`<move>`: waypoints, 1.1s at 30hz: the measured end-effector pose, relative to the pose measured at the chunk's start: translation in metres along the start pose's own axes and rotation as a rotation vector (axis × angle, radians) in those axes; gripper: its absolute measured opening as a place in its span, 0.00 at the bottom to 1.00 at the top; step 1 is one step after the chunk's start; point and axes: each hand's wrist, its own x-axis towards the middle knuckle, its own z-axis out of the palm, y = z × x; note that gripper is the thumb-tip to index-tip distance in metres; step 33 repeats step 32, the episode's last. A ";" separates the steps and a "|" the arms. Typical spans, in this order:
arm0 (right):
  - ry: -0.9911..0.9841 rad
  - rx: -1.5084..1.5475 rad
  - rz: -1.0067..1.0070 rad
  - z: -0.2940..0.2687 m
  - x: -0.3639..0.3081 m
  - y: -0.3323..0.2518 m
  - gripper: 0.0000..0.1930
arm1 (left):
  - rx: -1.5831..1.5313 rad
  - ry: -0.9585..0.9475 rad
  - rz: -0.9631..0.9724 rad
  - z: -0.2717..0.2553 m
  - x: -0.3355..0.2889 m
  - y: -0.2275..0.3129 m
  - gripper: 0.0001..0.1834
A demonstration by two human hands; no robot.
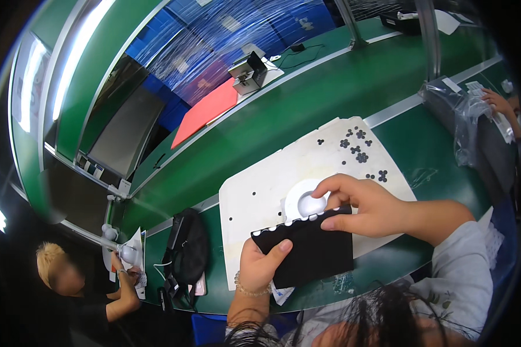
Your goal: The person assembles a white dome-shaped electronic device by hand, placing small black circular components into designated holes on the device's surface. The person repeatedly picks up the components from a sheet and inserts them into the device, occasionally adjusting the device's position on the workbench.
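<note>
My left hand [259, 267] grips a black sheet [315, 251] by its left side, thumb on the front. White rounded spots line the sheet's upper edge. At that edge's right end my right hand [373, 208] has its thumb against the sheet, with the index finger curled over a white round part [307, 201] just behind. The part has a hollow middle and is partly covered by fingers and sheet. Beneath both hands lies a large cream board [255, 173]. Small black dots [362, 157] are scattered on it, mostly clustered at its far right.
A black bag [188, 246] lies on the green table to the left. Beyond the board stand a red sheet [205, 110] and an open metal case [249, 75]. Another person [69, 277] works at far left; another person's hand [498, 103] is by clear plastic [466, 124] at right.
</note>
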 end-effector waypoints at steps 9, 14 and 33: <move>0.121 -0.389 -0.580 0.003 0.009 0.036 0.16 | -0.026 0.152 0.025 -0.016 0.000 -0.017 0.17; 0.168 -0.198 -0.366 0.006 0.011 0.021 0.18 | -0.033 0.156 0.021 -0.029 -0.002 -0.018 0.14; -0.025 0.049 0.010 0.005 0.003 0.018 0.22 | 0.011 0.139 0.035 -0.026 -0.003 -0.018 0.22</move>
